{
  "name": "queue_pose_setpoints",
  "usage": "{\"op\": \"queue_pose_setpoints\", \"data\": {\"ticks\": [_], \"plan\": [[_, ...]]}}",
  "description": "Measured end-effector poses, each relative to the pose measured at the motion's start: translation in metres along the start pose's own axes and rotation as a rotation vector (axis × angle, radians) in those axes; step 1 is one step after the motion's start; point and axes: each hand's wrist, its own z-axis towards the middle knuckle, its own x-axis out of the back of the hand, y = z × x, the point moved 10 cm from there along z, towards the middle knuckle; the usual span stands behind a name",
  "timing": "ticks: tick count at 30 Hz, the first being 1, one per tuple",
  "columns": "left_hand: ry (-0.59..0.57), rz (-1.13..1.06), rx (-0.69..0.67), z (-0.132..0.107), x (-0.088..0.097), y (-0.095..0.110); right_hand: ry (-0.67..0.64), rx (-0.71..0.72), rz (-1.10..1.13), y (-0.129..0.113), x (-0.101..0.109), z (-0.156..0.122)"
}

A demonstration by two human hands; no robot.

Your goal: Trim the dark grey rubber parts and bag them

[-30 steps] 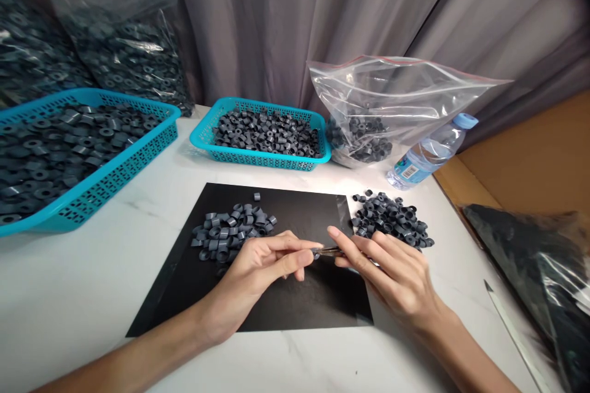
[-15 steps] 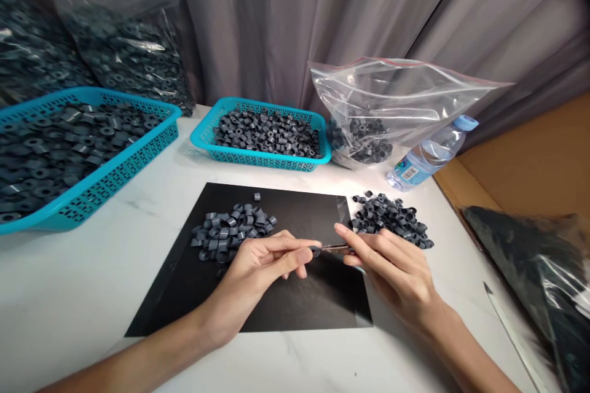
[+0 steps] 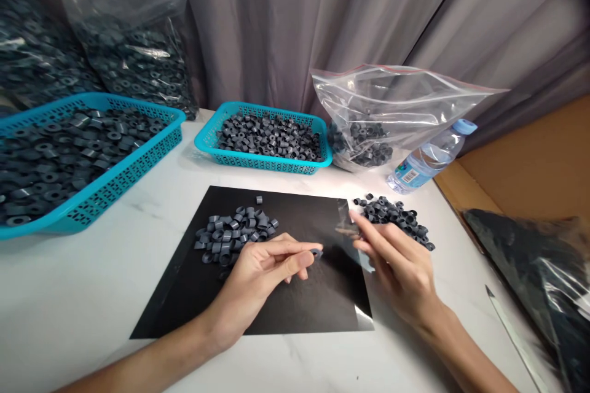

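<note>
My left hand (image 3: pixel 265 267) pinches a small dark grey ring (image 3: pixel 316 253) between thumb and forefinger over a black mat (image 3: pixel 295 301). My right hand (image 3: pixel 397 261) is a little to the right, fingers closed round a thin metal tool (image 3: pixel 346 231) whose tip is blurred. The tool tip is apart from the ring. A heap of grey rings (image 3: pixel 235 233) lies on the mat just left of my left hand. A second heap of rings (image 3: pixel 396 218) lies on the white table behind my right hand.
Two teal baskets of grey rings stand behind, a large one (image 3: pixel 120 172) at left and a small one (image 3: pixel 265 163) in the middle. A clear bag with rings (image 3: pixel 391 110), a water bottle (image 3: pixel 426 163), big bags (image 3: pixel 129 55) at back left, a dark bag (image 3: pixel 534 270) and a knife (image 3: pixel 511 331) at right.
My right hand drew the tool out of the ring and moved right and back, toward the right heap. My left hand stays in place with the ring.
</note>
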Motion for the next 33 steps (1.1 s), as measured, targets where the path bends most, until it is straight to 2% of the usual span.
{"op": "queue_pose_setpoints", "data": {"ticks": [2,4,6,8,10,13,15,17,18,20,24,29,31,33], "plan": [[-0.005,0.029,-0.045,-0.003,-0.002,0.000,0.047,-0.132,-0.036,0.015,0.001,-0.001],[-0.011,0.046,-0.096,-0.007,-0.004,0.000,0.020,-0.205,-0.095,0.022,-0.006,-0.003],[0.014,0.052,-0.149,-0.009,-0.001,0.006,-0.039,-0.178,-0.212,0.017,-0.020,-0.004],[0.078,0.093,-0.229,-0.006,0.006,0.029,-0.044,-0.134,-0.333,0.008,-0.031,-0.006],[0.177,0.207,-0.369,0.002,0.014,0.074,-0.049,-0.115,-0.362,0.000,-0.042,-0.009],[0.319,0.429,-0.684,0.023,0.012,0.167,-0.010,-0.090,-0.344,-0.009,-0.049,-0.010],[0.291,0.549,-0.924,0.041,-0.007,0.220,0.019,-0.090,-0.333,-0.011,-0.049,-0.009],[0.222,0.739,-1.030,0.069,-0.030,0.249,0.024,-0.093,-0.325,-0.012,-0.050,-0.008],[0.168,0.863,-1.046,0.083,-0.043,0.254,0.023,-0.090,-0.322,-0.013,-0.051,-0.007],[0.096,0.963,-1.043,0.107,-0.056,0.259,0.019,-0.082,-0.314,-0.015,-0.052,-0.005],[-0.021,1.090,-1.019,0.128,-0.070,0.254,0.019,-0.071,-0.296,-0.018,-0.052,-0.004],[-0.039,1.163,-1.020,0.127,-0.077,0.252,0.010,-0.065,-0.316,-0.017,-0.051,-0.005],[-0.012,1.163,-1.030,0.116,-0.078,0.254,0.003,-0.072,-0.307,-0.016,-0.051,-0.006],[0.042,1.111,-1.061,0.096,-0.072,0.261,-0.025,-0.111,-0.265,-0.011,-0.052,-0.007]]}}
